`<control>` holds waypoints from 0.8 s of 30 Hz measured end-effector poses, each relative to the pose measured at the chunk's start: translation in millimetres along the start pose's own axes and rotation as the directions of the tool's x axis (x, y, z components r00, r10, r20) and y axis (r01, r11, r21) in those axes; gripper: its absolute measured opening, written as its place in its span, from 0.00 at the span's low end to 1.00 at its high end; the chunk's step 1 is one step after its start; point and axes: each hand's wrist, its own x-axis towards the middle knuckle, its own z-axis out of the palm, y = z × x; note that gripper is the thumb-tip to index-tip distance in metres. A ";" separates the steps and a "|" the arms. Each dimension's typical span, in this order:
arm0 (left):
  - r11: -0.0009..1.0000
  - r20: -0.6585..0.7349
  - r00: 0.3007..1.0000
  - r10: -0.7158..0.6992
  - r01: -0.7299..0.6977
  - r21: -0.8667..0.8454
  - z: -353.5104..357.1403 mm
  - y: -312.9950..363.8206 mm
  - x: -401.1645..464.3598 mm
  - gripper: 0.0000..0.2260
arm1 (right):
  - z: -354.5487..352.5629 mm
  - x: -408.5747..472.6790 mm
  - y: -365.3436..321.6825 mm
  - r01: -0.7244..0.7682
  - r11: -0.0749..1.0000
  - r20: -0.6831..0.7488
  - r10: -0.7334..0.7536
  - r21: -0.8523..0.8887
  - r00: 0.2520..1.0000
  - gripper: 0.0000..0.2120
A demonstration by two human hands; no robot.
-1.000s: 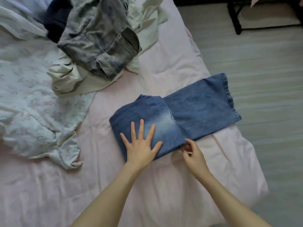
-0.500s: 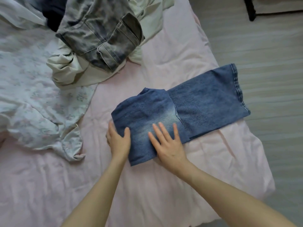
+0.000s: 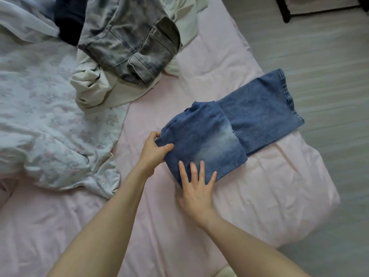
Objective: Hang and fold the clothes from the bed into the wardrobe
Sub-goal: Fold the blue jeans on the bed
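A pair of blue jeans [image 3: 235, 128] lies partly folded on the pink bed sheet [image 3: 249, 186], its leg ends reaching toward the bed's right edge. My left hand [image 3: 154, 149] grips the left edge of the folded part, thumb on top and fingers under the denim. My right hand [image 3: 196, 186] rests on the near edge of the fold with its fingers straight and spread. Further back lie grey washed jeans [image 3: 129, 45] on top of a cream garment [image 3: 103, 90], with a dark navy garment [image 3: 68, 19] beside them.
A white floral duvet [image 3: 44, 116] is bunched over the left half of the bed. Grey floor [image 3: 327, 76] runs along the bed's right side. A black furniture leg [image 3: 283, 9] stands on the floor at the top right.
My left hand slid from pressing flat on the denim to gripping its left edge. My right hand left the right corner and now lies flat on the near edge.
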 end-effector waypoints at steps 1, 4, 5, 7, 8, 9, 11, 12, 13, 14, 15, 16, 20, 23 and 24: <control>1.000 0.011 1.000 0.003 -0.003 -0.009 -2.5 1.7 -8.4 0.10 | -2.1 -3.7 -0.6 -0.001 1.000 -0.010 0.001 0.000 1.000 0.42; 0.998 0.021 0.999 -0.035 0.037 -0.060 -12.3 1.7 -34.3 0.10 | -2.7 -21.5 2.9 0.076 0.996 -0.084 -0.073 0.037 0.994 0.40; 0.993 0.017 0.998 -0.062 0.063 -0.095 -17.0 0.1 -43.1 0.10 | -3.0 -28.7 5.9 0.124 0.990 -0.118 -0.116 0.066 0.986 0.41; 0.972 0.000 0.987 -0.161 0.158 -0.174 -27.8 -5.1 -64.4 0.10 | -3.7 -46.0 13.4 0.200 0.972 -0.177 -0.177 0.122 0.968 0.42; 0.952 -0.006 0.976 -0.220 0.213 -0.221 -33.4 -9.2 -74.3 0.11 | -6.6 -54.6 16.2 0.218 0.965 -0.157 -0.196 0.143 0.968 0.41; 0.926 -0.007 0.960 -0.280 0.268 -0.265 -39.2 -13.4 -87.3 0.11 | -10.3 -66.6 17.1 0.230 0.962 -0.117 -0.214 0.150 0.970 0.41; 0.877 0.018 0.929 -0.370 0.355 -0.325 -46.8 -19.9 -108.6 0.14 | -15.2 -84.9 16.9 0.269 0.952 0.013 -0.274 0.148 0.962 0.40; 0.853 0.039 0.915 -0.401 0.388 -0.349 -49.7 -23.5 -118.8 0.15 | -15.1 -94.2 14.9 0.286 0.947 0.068 -0.298 0.146 0.952 0.39; 0.830 0.064 0.906 -0.417 0.409 -0.380 -51.7 -26.0 -126.4 0.15 | -14.8 -100.8 13.3 0.294 0.944 0.108 -0.311 0.152 0.944 0.39; 0.811 0.090 0.903 -0.420 0.418 -0.409 -52.8 -26.5 -134.7 0.15 | -16.9 -108.8 12.3 0.287 0.945 0.113 -0.306 0.160 0.945 0.39; 0.796 0.109 0.901 -0.420 0.423 -0.434 -53.3 -27.2 -140.0 0.15 | -18.6 -112.6 12.5 0.286 0.943 0.093 -0.304 0.169 0.948 0.40; 0.793 0.113 0.906 -0.408 0.413 -0.448 -52.3 -25.4 -143.8 0.17 | -22.4 -115.5 14.4 0.277 0.942 0.051 -0.291 0.188 0.955 0.40; 0.874 0.077 0.949 -0.306 0.313 -0.371 -38.6 -3.7 -145.9 0.38 | -44.1 -114.6 34.6 0.214 0.925 0.036 -0.237 0.313 0.971 0.35; 0.977 0.000 0.989 -0.147 0.145 -0.153 -25.5 23.1 -137.9 0.23 | -65.1 -97.0 53.7 0.161 0.904 0.010 -0.179 0.396 0.984 0.30; 0.992 -0.026 0.996 -0.088 0.085 -0.088 -20.8 31.3 -132.6 0.18 | -75.0 -90.1 60.2 0.146 0.882 -0.019 -0.154 0.448 0.988 0.28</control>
